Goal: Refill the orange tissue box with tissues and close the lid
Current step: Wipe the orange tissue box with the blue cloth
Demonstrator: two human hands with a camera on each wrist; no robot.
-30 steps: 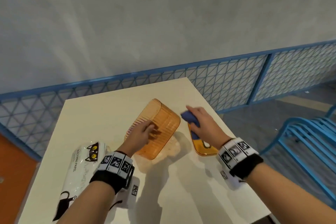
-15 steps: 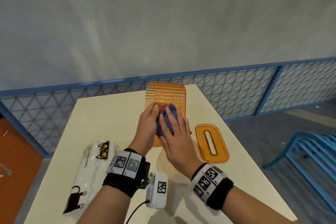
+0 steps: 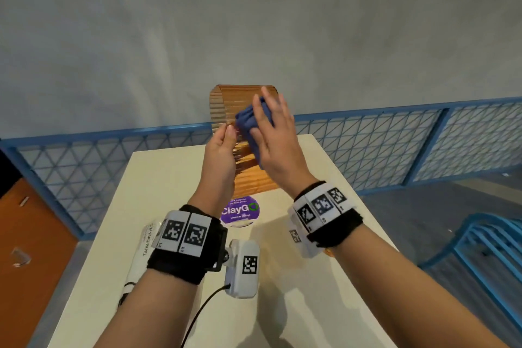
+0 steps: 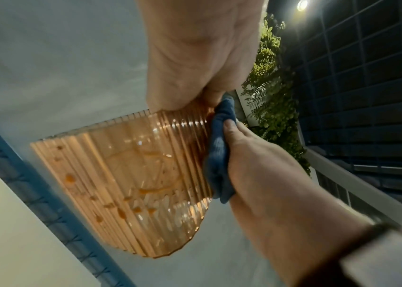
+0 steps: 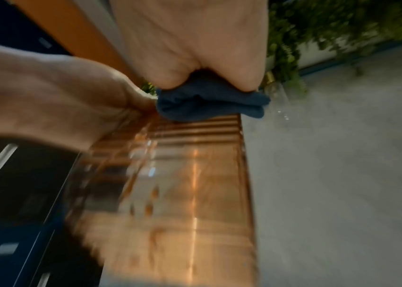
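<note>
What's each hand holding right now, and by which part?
Left hand grips the ribbed translucent orange plastic tissue box by its side wall. Right hand pinches a bunched blue cloth against that wall.

Orange tissue box in left hand, blue cloth in right hand

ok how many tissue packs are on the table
1: a white tissue pack lies at the left of the table, mostly hidden behind the left wristband. Part of the table is covered, so another could be hidden.

Left hand, right hand aloft together
</note>
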